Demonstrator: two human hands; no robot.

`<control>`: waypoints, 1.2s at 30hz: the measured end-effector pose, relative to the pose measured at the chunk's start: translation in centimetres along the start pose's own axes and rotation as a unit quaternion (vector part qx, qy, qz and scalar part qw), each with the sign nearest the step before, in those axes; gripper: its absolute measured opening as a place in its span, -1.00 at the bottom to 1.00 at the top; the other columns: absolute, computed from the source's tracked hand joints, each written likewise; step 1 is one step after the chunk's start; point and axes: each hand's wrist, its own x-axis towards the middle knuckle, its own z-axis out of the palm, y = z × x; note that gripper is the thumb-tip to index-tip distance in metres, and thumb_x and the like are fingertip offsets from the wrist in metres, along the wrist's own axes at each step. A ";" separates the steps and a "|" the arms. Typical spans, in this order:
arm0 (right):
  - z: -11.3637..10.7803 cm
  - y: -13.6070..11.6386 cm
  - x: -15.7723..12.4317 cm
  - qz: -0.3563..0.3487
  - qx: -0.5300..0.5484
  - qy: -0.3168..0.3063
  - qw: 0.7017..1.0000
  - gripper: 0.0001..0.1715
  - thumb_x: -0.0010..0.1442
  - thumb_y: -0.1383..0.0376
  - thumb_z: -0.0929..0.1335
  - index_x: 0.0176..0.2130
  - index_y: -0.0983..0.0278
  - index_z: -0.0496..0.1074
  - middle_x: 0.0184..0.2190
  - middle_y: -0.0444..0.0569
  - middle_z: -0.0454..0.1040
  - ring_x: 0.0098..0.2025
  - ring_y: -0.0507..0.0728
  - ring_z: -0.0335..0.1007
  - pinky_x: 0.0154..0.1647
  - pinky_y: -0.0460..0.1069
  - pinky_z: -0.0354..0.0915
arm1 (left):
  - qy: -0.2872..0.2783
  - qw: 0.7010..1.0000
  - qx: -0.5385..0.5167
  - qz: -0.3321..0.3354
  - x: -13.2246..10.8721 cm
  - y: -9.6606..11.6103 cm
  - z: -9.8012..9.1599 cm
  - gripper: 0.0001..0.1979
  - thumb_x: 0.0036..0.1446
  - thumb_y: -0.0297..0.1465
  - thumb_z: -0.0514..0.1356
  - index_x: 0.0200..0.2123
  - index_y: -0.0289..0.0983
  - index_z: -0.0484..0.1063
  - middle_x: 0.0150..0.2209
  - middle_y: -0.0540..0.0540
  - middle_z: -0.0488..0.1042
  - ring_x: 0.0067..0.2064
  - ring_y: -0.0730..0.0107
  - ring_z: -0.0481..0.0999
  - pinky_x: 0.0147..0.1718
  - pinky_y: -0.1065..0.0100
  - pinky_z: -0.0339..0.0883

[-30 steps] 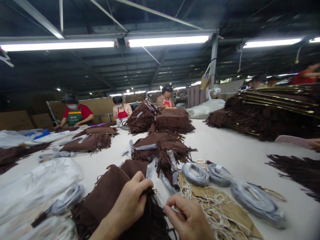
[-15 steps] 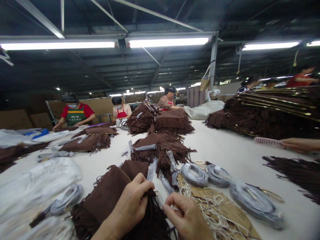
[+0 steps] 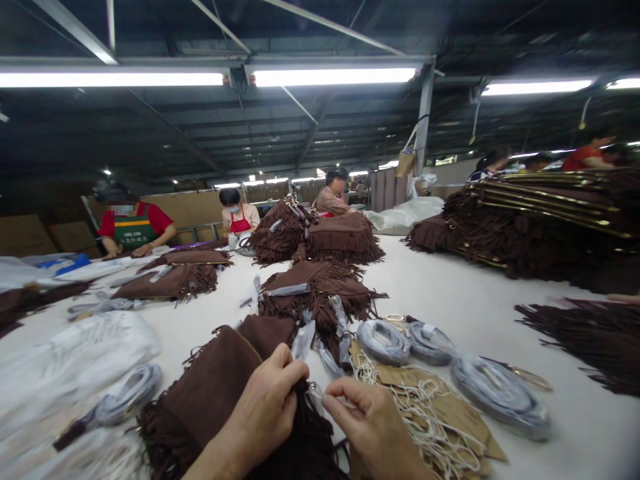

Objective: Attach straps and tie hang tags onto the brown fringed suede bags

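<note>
A dark brown fringed bag [image 3: 215, 383] lies in front of me, with a zip along its top. My left hand [image 3: 267, 407] is closed on the bag's edge, thumb and forefinger pinching beside a small metal fitting [image 3: 312, 385]. Just right of that fitting, my right hand [image 3: 373, 420] has its thumb and fingertips pressed together. Whatever lies between them is too small to make out; something pale and thin shows near the fingertips. Brown card tags [image 3: 453, 417] with tangled white strings [image 3: 425, 403] lie beside the right hand.
Plastic-wrapped coiled straps [image 3: 500, 393] lie at right, another coil [image 3: 133, 393] at left by white plastic bags [image 3: 80, 353]. More fringed bags [image 3: 300, 277] lie ahead; a tall stack [image 3: 540, 220] stands right. Co-workers [image 3: 137, 227] work across the white table [image 3: 450, 287].
My view has shifted slightly. My right hand's fingers have straightened a little, still pinched near the metal fitting. At far right, a co-worker's hand with a pink comb has moved mostly out of view.
</note>
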 end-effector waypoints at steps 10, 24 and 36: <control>0.7 0.2 -0.2 -0.126 -0.087 0.110 0.982 -0.69 0.21 0.23 0.28 -0.52 0.24 0.42 -0.68 -0.19 0.38 -0.64 -0.01 0.29 -0.59 -0.13 0.05 | 0.035 0.999 -0.002 0.004 -0.2 0.0 0.2 -0.65 -0.07 -0.72 -0.05 -0.29 -0.25 0.33 -0.29 -0.06 0.23 -0.24 0.30 0.32 -0.29 0.35 0.18; 0.8 0.0 0.2 0.026 -0.007 0.006 1.000 -0.70 0.13 0.15 0.25 -0.54 0.25 0.34 -0.66 -0.23 0.16 -0.57 0.01 0.10 -0.50 -0.08 0.01 | 0.022 1.000 0.000 0.004 -0.2 0.1 0.7 -0.67 -0.05 -0.72 -0.03 -0.30 -0.24 0.32 -0.29 -0.06 0.22 -0.24 0.31 0.31 -0.30 0.35 0.17; 0.1 0.7 0.6 -0.066 0.066 0.074 0.993 -0.72 0.28 0.15 0.21 -0.40 0.22 0.32 -0.50 -0.17 0.29 -0.43 0.07 0.23 -0.39 -0.08 0.16 | -0.009 0.999 0.032 -0.017 -0.2 0.9 0.4 -0.66 -0.01 -0.70 -0.06 -0.33 -0.24 0.38 -0.28 -0.08 0.20 -0.24 0.29 0.29 -0.28 0.33 0.17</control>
